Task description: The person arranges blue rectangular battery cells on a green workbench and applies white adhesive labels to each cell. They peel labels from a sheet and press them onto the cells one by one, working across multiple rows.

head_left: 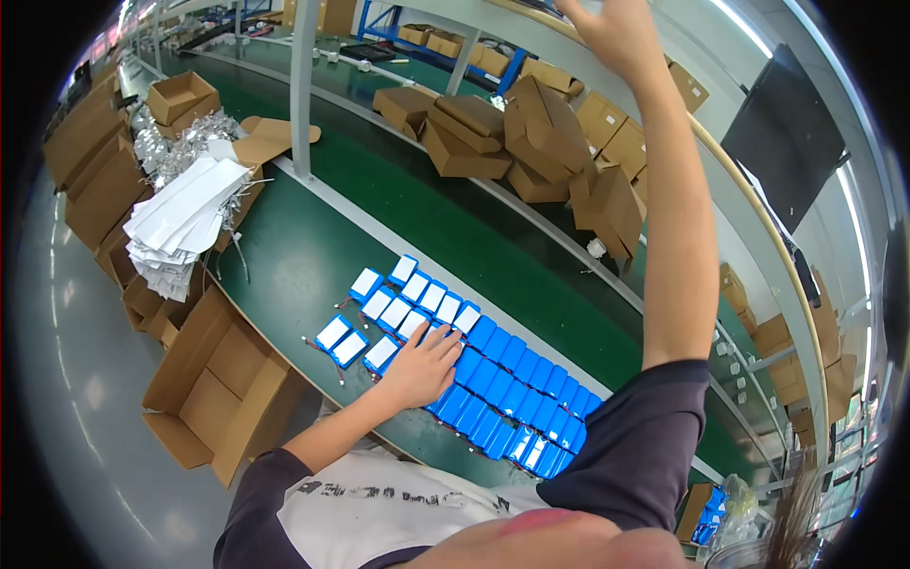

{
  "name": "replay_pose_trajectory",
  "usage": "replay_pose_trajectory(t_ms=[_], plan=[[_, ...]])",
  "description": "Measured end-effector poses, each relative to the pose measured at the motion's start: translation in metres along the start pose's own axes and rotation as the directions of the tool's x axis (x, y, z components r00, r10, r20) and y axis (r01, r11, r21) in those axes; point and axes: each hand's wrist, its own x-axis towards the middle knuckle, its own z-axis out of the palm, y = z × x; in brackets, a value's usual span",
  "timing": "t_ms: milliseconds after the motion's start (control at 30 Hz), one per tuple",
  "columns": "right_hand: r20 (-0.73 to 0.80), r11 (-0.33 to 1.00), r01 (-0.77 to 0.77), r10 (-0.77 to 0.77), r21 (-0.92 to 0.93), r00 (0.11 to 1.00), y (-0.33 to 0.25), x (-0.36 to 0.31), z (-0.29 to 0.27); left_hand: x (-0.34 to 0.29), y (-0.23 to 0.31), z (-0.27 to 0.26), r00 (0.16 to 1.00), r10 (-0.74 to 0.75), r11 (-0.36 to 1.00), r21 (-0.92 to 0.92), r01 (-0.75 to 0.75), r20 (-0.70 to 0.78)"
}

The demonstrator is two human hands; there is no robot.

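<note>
Blue shrink-wrapped battery packs (499, 384) lie in close rows on the green bench. Those toward the left end carry white rectangular labels (376, 303), and thin wires with small white plugs stick out from several. My left hand (425, 368) rests on the packs near the labelled ones, fingers stretched out and lying over their tops. High above the bench, my right hand (616, 36) reaches to the overhead rail at the top edge. Its fingers are apart as far as they show, with the tips partly cut off by the picture's edge. Two labelled packs (341, 339) lie a little apart on the left.
An open cardboard box (220, 379) stands left of the bench. Stacked white sheets (185, 218) and silvery scrap sit on boxes beyond it. A green conveyor belt (417, 213) runs behind the packs, with brown cartons (545, 133) over it. An upright post (301, 90) rises beside the belt.
</note>
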Motion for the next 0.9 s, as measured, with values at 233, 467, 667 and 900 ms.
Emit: replay_pose_trajectory(t_ms=[233,467,667,900], plan=[[0.231,0.949,0.106,-0.036,-0.297,0.972,0.056,0.022,0.041,-0.012,-0.001,-0.001,0.994,0.015,1.000,-0.025,-0.018,-0.111],[0.109,0.947,0.139,-0.112,-0.289,0.988,0.051,0.041,0.030,-0.012,0.002,-0.003,0.991,0.040,0.999,-0.007,-0.041,-0.124],[-0.005,0.907,0.212,-0.230,-0.363,0.973,-0.083,0.092,0.128,-0.019,-0.005,-0.008,0.990,0.031,1.000,0.004,-0.031,-0.134],[-0.035,0.836,0.109,-0.151,-0.538,0.988,-0.084,0.109,0.139,-0.013,0.004,-0.009,0.918,0.167,0.983,-0.015,-0.185,-0.359]])
